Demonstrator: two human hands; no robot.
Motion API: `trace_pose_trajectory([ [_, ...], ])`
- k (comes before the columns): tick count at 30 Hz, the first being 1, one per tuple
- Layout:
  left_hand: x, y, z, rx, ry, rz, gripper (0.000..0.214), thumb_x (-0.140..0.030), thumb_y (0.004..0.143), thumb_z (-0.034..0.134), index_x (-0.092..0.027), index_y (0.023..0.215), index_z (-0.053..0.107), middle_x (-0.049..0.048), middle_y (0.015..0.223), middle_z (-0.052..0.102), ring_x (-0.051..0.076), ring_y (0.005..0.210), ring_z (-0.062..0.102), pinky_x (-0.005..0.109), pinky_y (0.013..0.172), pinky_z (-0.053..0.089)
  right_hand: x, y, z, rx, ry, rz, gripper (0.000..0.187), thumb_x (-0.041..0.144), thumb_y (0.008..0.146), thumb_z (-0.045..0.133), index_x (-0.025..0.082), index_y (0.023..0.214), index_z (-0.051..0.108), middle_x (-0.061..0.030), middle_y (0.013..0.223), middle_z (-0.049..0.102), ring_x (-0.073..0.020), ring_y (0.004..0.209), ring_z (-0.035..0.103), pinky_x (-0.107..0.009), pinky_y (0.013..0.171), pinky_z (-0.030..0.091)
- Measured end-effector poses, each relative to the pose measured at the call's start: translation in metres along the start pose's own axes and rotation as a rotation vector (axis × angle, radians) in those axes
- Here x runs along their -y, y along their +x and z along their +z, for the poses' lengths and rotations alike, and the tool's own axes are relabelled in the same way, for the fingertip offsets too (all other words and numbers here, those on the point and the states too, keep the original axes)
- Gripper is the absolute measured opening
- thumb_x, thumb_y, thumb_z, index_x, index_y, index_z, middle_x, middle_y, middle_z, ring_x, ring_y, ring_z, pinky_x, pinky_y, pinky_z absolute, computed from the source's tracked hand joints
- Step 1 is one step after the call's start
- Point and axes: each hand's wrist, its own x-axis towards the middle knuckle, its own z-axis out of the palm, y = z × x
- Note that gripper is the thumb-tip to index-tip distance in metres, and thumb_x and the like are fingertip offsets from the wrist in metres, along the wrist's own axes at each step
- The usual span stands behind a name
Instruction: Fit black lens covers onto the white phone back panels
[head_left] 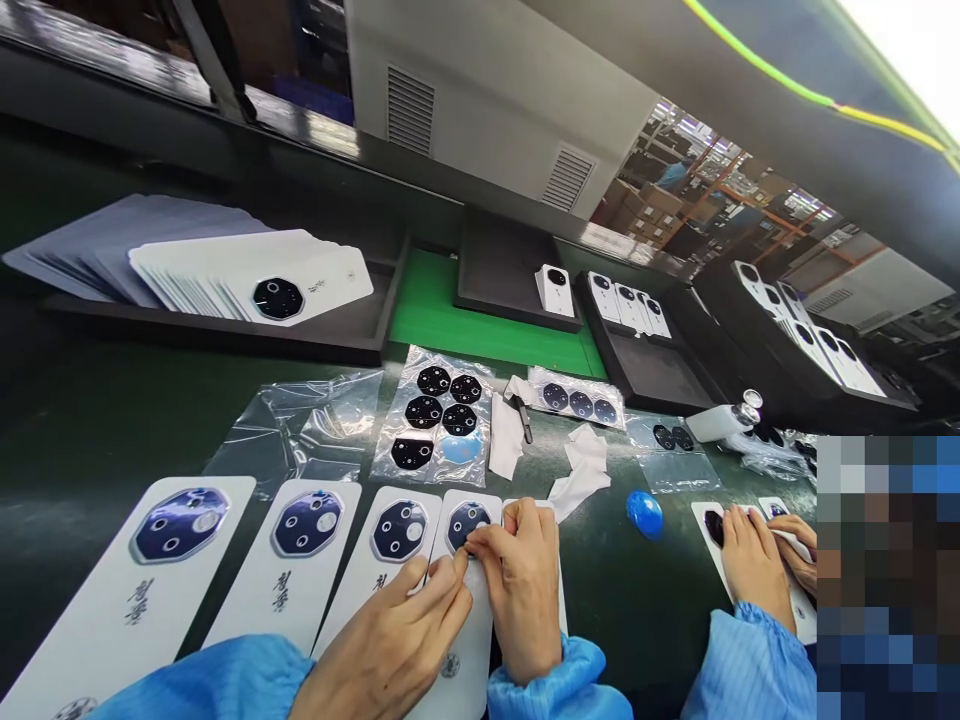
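Note:
Several white phone-shaped panels (259, 590) lie side by side along the front of the bench, each with a dark blue octagonal camera cover (307, 522) near its top. Over one of these panels (469, 640), my left hand (397, 630) and my right hand (525, 580) meet at the lower edge of its octagonal cover (466, 520). Thumb and forefinger are pinched together on both hands. Whatever is between the fingertips is too small to make out. My right hand partly hides another white panel (562, 590).
Behind lie bagged octagonal covers (435, 410), clear film (307, 425), white wipes (577, 470), black tweezers (523, 418), a blue round object (645, 513) and a white bottle (720, 422). Black trays (322, 345) hold panels. At right, a co-worker's hands (754, 560) work on panels.

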Motion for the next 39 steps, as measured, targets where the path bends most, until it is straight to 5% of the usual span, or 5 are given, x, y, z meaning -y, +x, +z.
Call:
trace_pose_trajectory([
  [6,0.0,0.001,0.0,-0.044,-0.03,-0.018,0.024,-0.011,0.088,0.043,-0.014,0.095,0.066,0.0096,0.097,0.069,0.022,0.105,0.052,0.035,0.091,0.035,-0.009,0.005,-0.001,0.009,0.156,0.052,0.019,0.011,0.084,0.059,0.024,0.074,0.066,-0.0003,0.076,0.046,-0.017,0.073,0.044,-0.029,0.063,0.037],
  [12,0.015,0.006,-0.013,-0.133,-0.174,-0.062,0.038,0.003,0.088,0.031,-0.016,0.088,0.064,0.0044,0.099,0.072,0.014,0.098,0.057,0.031,0.09,0.033,-0.02,0.01,-0.01,-0.295,0.428,0.375,0.011,0.028,0.083,0.063,0.026,0.075,0.07,0.0017,0.073,0.049,-0.0168,0.074,0.049,-0.029,0.069,0.039],
  [16,0.028,0.006,-0.017,-0.152,-0.224,-0.102,0.038,0.004,0.088,0.031,-0.018,0.087,0.063,0.002,0.106,0.071,0.015,0.101,0.057,0.032,0.091,0.032,-0.023,0.007,-0.005,-0.328,0.471,0.431,0.012,0.029,0.083,0.062,0.026,0.076,0.071,0.0009,0.074,0.052,-0.0167,0.075,0.051,-0.029,0.07,0.039],
  [28,0.035,0.007,-0.015,-0.071,-0.14,-0.056,0.038,0.001,0.089,0.031,-0.017,0.09,0.064,0.0037,0.108,0.07,0.016,0.102,0.055,0.033,0.092,0.031,-0.019,0.007,-0.003,-0.259,0.414,0.308,0.015,0.026,0.088,0.056,0.024,0.079,0.068,0.0014,0.071,0.053,-0.0154,0.071,0.051,-0.028,0.064,0.043],
  [39,0.029,0.012,-0.014,-0.059,0.019,0.016,0.045,0.002,0.086,0.027,-0.017,0.085,0.068,0.0059,0.095,0.07,0.017,0.1,0.054,0.034,0.091,0.033,-0.001,0.014,0.003,-0.028,0.192,0.045,0.016,0.005,0.081,0.062,0.02,0.075,0.062,-0.0008,0.077,0.047,-0.0166,0.073,0.045,-0.026,0.061,0.039],
])
